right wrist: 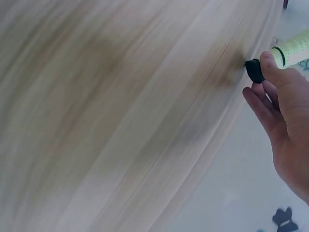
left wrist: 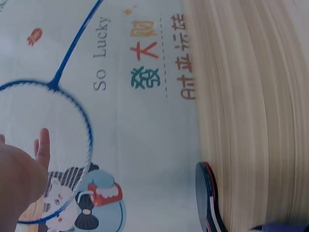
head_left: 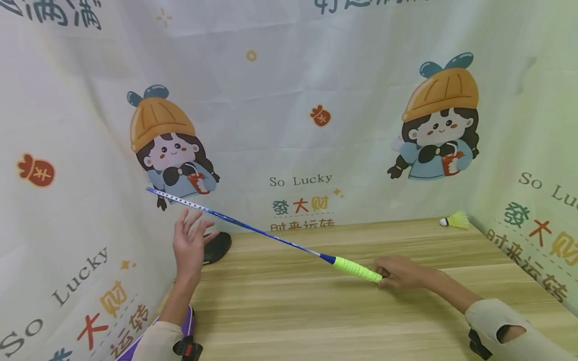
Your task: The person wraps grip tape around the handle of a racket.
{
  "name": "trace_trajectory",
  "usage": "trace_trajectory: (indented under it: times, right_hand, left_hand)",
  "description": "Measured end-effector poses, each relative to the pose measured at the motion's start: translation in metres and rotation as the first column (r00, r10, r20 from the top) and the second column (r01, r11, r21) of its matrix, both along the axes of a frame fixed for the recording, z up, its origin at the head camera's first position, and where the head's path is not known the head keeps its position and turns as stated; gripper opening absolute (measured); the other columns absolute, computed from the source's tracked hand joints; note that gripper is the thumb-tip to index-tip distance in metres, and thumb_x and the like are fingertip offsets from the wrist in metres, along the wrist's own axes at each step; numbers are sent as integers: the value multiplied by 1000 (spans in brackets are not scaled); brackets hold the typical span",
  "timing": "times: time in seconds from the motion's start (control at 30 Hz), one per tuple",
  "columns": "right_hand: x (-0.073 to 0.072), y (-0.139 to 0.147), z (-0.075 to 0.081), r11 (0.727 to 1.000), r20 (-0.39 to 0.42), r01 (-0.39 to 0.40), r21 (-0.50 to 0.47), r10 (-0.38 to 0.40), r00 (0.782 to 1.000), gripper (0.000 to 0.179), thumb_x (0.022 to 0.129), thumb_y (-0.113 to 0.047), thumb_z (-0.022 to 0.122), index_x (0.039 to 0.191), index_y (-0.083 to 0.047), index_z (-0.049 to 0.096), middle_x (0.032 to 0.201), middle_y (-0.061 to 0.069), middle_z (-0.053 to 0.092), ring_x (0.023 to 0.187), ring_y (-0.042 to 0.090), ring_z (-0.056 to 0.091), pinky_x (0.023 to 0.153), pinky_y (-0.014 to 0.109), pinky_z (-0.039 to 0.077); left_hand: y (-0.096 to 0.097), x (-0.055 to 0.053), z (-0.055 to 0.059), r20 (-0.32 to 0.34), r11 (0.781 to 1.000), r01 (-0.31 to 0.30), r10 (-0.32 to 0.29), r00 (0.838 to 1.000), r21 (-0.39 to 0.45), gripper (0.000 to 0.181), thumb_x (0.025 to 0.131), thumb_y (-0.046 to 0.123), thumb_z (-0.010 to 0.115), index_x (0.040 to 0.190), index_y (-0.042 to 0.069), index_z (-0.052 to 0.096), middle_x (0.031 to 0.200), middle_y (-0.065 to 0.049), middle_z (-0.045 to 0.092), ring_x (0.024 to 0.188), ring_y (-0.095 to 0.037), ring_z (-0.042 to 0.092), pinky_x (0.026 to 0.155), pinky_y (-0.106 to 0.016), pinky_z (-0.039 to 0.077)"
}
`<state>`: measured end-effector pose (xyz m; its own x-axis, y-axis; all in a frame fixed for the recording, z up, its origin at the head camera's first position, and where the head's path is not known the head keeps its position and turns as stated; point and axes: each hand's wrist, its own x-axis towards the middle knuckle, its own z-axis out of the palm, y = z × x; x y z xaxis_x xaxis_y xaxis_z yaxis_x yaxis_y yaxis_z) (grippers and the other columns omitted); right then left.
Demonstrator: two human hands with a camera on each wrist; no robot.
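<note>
A blue badminton racket (head_left: 280,239) slants above the wooden table, its head up to the left and seen edge-on in the head view. My right hand (head_left: 402,272) pinches the bottom end of its neon-yellow grip (head_left: 356,269); in the right wrist view the black butt cap (right wrist: 254,71) pokes out past the thumb. Just below the racket head, my left hand (head_left: 189,245) is raised with fingers spread, holding nothing. From the left wrist, the round frame (left wrist: 89,130) shows face-on behind that hand.
A yellow shuttlecock (head_left: 456,220) with a white tip lies at the table's back right. Behind the left hand is a black table tennis bat (head_left: 220,245). A purple item (head_left: 187,323) lies beside the left forearm. Printed cloth (head_left: 289,125) encloses the back and sides of the wooden table (head_left: 289,311).
</note>
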<state>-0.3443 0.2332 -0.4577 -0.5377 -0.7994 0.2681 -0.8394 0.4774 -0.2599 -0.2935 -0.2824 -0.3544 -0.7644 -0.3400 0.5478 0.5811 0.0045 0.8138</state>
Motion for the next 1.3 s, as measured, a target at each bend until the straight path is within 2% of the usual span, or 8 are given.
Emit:
trace_trajectory:
  times: [0.47,0.63,0.73,0.8,0.93,1.03,1.17,1.3]
  right_hand:
    - [4,78,-19,997,-163,69,-15,-71,984,29,84,-8,85,104,-10,65,93,-4,66,81,5,60,64,29,53]
    - [4,102,-20,991,-173,133,4,-131,976,28,85,-11,84,106,-10,66,94,-6,65,82,4,58,65,31,52]
    - [4,116,-17,985,-189,173,4,-170,967,29,85,-14,85,107,-9,68,95,-7,64,84,6,59,67,32,52]
    - [4,125,-14,978,-199,209,-5,-206,958,29,84,-16,86,106,-10,69,96,-7,65,84,8,60,67,32,52]
    - [3,139,-10,957,-190,288,-25,-287,939,28,82,-21,88,101,-15,69,96,-7,67,85,12,64,68,32,55]
    - [2,147,-9,951,-191,307,-35,-308,932,30,80,-21,90,101,-12,71,93,-8,67,82,11,65,67,32,55]
    - [-1,153,-12,958,-220,278,-68,-286,933,32,76,-18,92,99,-10,71,88,-10,63,76,6,61,62,29,53]
    - [-3,157,-14,960,-212,258,-108,-276,938,33,75,-15,92,100,-5,73,87,-10,63,75,4,60,61,27,53]
  left_hand:
    - [-30,11,-12,143,999,41,-38,989,-18,56,112,32,47,161,11,28,127,-7,59,100,-16,71,79,-35,62]
    - [-35,11,-18,263,995,71,-52,963,-63,63,112,35,47,163,8,24,120,-4,60,95,-10,70,78,-34,63]
    - [-39,9,-20,367,977,121,-49,929,-176,61,109,25,56,160,3,30,107,0,66,88,-9,68,77,-35,63]
    - [-42,8,-23,445,932,176,-17,895,-317,60,107,17,60,158,0,34,96,0,67,84,-11,66,74,-34,63]
    - [-47,7,-36,539,766,313,52,840,-561,59,102,11,65,153,-5,41,82,-5,60,75,-15,57,61,-35,59]
    - [-47,7,-51,579,665,409,44,814,-625,58,99,10,67,149,-9,44,75,-7,58,64,-16,51,52,-34,54]
    - [-44,7,-71,602,583,477,26,798,-658,56,97,8,66,145,-14,46,70,-8,61,50,-10,46,45,-27,49]
    - [-43,6,-85,605,549,505,2,796,-666,53,96,4,66,141,-17,48,67,-11,67,44,-6,43,42,-23,42]
